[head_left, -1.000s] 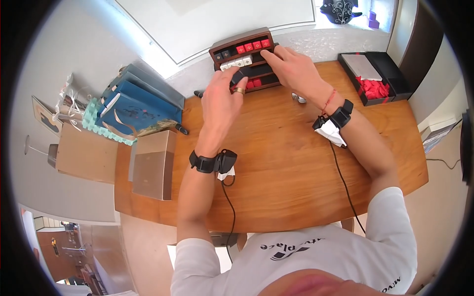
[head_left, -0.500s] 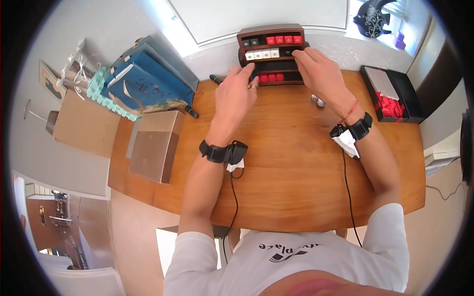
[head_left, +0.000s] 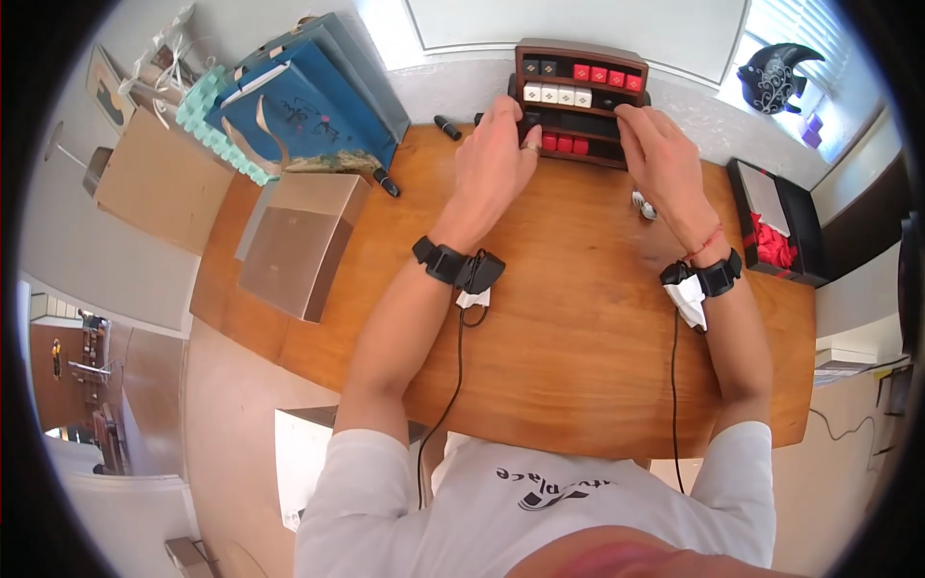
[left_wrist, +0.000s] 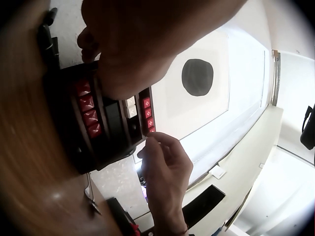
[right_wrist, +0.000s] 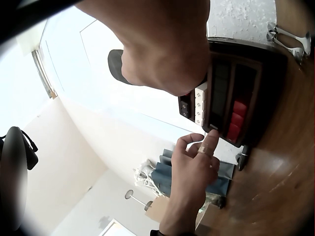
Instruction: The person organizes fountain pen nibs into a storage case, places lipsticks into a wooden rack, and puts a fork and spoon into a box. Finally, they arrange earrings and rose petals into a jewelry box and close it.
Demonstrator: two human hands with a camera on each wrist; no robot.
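A dark wooden rack (head_left: 568,46) at the table's back holds rows of blocks: black blocks (head_left: 541,67) and red blocks (head_left: 607,75) on top, white blocks (head_left: 557,94) below, and red blocks (head_left: 565,144) at the bottom. My left hand (head_left: 493,169) is at its left end, thumb tip against a dark shelf; in the right wrist view the left hand (right_wrist: 189,172) has thumb and forefinger apart. My right hand (head_left: 667,159) is at the right end; in the left wrist view the right hand (left_wrist: 167,177) pinches the rack's edge with thumb and forefinger.
Blue paper bags (head_left: 318,106) and a brown box (head_left: 299,246) stand on the left. Black pen-like items (head_left: 385,183) lie near them. A small metal item (head_left: 643,205) is below my right hand. An open black box with red filling (head_left: 774,243) lies at the right.
The head view has shifted, so the rack appears farther right. My left thumb and forefinger, earlier around a dark block, are now spread at the rack's left end. My right hand stays at the right end.
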